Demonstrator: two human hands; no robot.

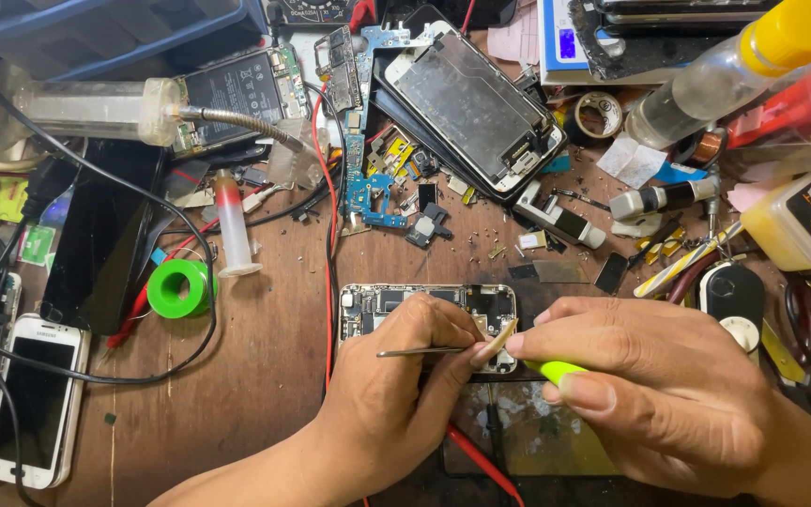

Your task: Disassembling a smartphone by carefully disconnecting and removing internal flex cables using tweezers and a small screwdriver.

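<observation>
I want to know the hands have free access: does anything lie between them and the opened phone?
Nothing visible does. The left hand with thin tweezers and the right hand with a yellow-green tool already rest over the opened phone.

Brightness: bright, even, warm light across the wooden workbench [265,376].
Source: seems overhead; no lamp shows.
Shadows: short and soft beneath the left hand [396,394] and right hand [659,394].
Glare: pale sheen on the detached phone screen [471,103] and the white smartphone [35,404].
Focus: centre sharp; the yellow-capped bottle [734,66] slightly soft.
Distortion: mild wide-angle stretch at the corners.
</observation>
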